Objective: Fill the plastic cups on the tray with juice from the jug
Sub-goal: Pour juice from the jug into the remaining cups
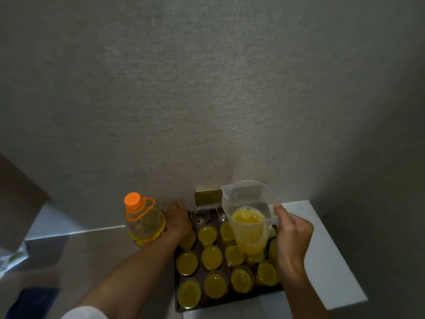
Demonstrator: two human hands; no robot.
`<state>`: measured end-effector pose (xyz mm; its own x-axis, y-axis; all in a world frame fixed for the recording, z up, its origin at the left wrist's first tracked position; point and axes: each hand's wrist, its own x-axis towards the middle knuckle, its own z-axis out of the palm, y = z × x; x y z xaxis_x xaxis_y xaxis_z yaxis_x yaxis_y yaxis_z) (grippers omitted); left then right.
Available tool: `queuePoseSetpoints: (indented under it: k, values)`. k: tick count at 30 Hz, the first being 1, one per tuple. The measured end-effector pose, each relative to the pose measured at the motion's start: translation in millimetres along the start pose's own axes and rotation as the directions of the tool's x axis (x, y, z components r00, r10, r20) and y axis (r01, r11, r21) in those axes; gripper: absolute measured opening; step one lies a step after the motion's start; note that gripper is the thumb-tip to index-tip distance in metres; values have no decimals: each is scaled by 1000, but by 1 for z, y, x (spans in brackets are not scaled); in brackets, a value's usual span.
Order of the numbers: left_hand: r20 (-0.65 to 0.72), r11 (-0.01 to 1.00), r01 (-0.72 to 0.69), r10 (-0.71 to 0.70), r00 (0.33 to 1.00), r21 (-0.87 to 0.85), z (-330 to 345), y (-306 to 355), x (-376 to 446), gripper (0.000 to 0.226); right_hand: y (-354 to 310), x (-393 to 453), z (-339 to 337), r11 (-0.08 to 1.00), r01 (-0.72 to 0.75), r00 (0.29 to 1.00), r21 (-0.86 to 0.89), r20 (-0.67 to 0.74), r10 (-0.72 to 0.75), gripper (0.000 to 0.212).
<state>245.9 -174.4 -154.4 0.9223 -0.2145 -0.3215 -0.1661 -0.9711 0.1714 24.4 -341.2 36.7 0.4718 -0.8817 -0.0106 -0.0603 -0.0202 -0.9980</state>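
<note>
Wall (207, 88): grey, textured, behind everything.
White table (326, 256): bears the tray.
Dark tray (178, 307): juice-filled plastic cups (211, 257) in rows; 2 empty clear cups (200, 216) along its far edge.
Juice bottle (145, 223): orange cap, left of the tray.
Jug (249, 217): part full, held above the cups.
Right hand (293, 236): grips the jug's handle.
Left hand (179, 221): at the tray's far-left corner; grip unclear.

Filled cups (211, 257) crowd the dark tray (184, 308), leaving only narrow gaps between rims. A wall (207, 100) closes the far side, the bottle (145, 221) stands just left, and the raised jug (249, 217) blocks the right rows; two empty cups (200, 215) at the back stay reachable from above.
</note>
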Motion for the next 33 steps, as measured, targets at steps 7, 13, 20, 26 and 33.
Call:
queuePoseSetpoints:
  k: [7, 13, 20, 26, 33]
  values:
    - [-70, 997, -31, 36, 997, 70, -12, 4, -10, 69, 2, 0, -5, 1000, 22, 1000, -12, 20, -22, 53]
    - [-148, 997, -66, 72, 986, 47, -20, 4, -21, 70, 4, -3, -7, 1000, 19, 999, -15, 45, -18, 54]
    - [-259, 974, -188, 150, 954, -129, -35, 6, -45, 60, 1, -12, -8, 1000, 24, 998, -8, 62, -23, 55]
    - [-425, 883, -366, 223, 877, -292, -48, 5, -74, 67, -2, -23, -10, 1000, 24, 996, 15, 82, -26, 53]
    - [-483, 723, -360, 42, 875, -589, -47, 0, -117, 66, -8, -32, -13, 999, -18, 993, 33, 115, 14, 50]
